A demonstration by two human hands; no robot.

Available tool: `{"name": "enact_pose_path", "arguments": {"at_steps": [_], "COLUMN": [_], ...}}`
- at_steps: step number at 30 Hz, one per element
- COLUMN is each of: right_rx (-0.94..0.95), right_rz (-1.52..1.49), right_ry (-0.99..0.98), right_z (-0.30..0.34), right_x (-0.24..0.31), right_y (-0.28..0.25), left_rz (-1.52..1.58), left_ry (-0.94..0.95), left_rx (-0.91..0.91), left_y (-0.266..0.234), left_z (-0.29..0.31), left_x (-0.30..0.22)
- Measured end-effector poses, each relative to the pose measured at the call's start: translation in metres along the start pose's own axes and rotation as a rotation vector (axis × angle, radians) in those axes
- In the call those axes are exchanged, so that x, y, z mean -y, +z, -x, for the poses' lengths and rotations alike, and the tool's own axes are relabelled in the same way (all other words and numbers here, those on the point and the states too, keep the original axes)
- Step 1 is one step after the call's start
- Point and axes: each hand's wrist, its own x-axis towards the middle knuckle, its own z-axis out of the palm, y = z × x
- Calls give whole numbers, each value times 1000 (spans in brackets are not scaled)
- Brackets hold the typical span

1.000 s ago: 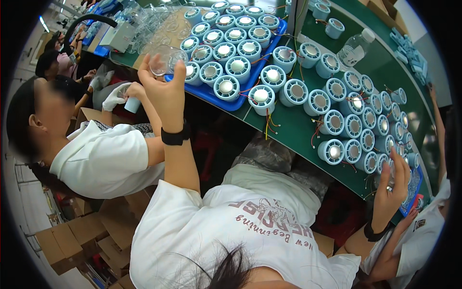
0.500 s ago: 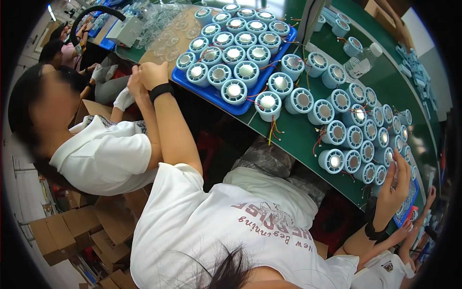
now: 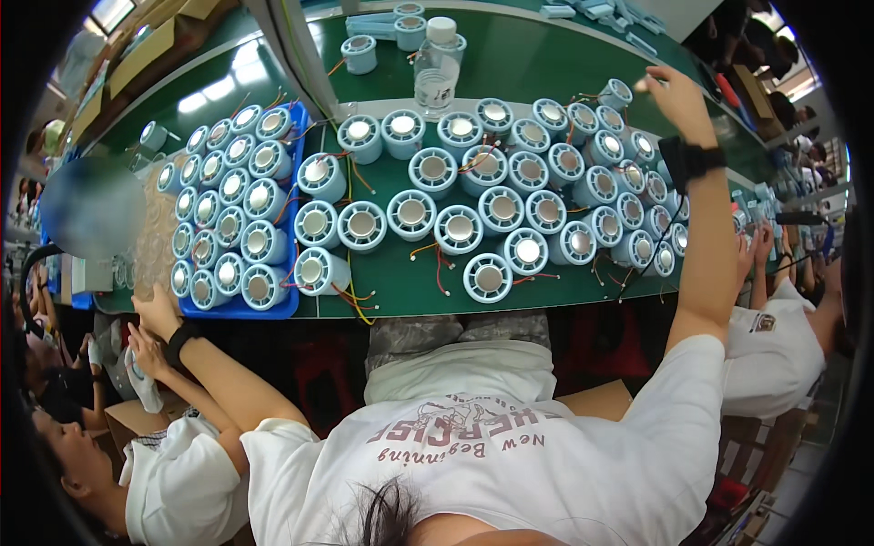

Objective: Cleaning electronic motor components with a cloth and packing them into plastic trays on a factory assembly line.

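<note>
Green worktop (image 3: 391, 289) curves across our view, w/ a grey post (image 3: 278, 45) by the far R corner of the blue tray (image 3: 284, 308). Lt-blue round units (image 3: 500, 209), each w/ a silver disc on top, stand packed in rows inside the tray & in a big loose cluster R of it. Some trail thin coloured wires (image 3: 362, 302), e.g. at the near edge just R of the tray.

Our L hand (image 3: 157, 311) is just beside the tray's near L corner, close to clear plastic parts (image 3: 157, 246) along the tray's L side. Can't tell how wide its fingers are or if it holds anything. A co-worker's hand (image 3: 148, 353) is right by it, on the near side.

Our R hand (image 3: 675, 98) is up well R of the tray, over the far end of the cluster, nearest a unit (image 3: 615, 94) there. Fingers look loosely bent, w/ no object visible in them; can't tell if they pinch sth small.

Also R of the tray, toward the back: a clear bottle (image 3: 437, 80) w/ white cap, & a few more units beside it. We see another co-worker's white sleeve (image 3: 774, 355) far R of the tray.
</note>
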Motion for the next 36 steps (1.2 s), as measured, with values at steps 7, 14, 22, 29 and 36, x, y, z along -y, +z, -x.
{"name": "enact_pose_path", "arguments": {"at_steps": [7, 14, 22, 29, 36], "right_rx": [518, 603, 436, 765, 829], "right_rz": [59, 192, -666, -856, -758], "right_ry": [158, 7, -332, -409, -443], "right_z": [-80, -82, 9, 120, 157], "right_x": [-80, -97, 28, 142, 148], "right_y": [96, 108, -29, -79, -68], "left_rz": [615, 1139, 1225, 1103, 1365], "left_ry": [363, 427, 842, 1155, 1046], "left_rx": [-158, 339, 670, 640, 740], "left_y": [-136, -171, -172, -175, -166], "left_z": [169, 262, 295, 327, 349], "left_x": [-151, -203, -248, -301, -310]}}
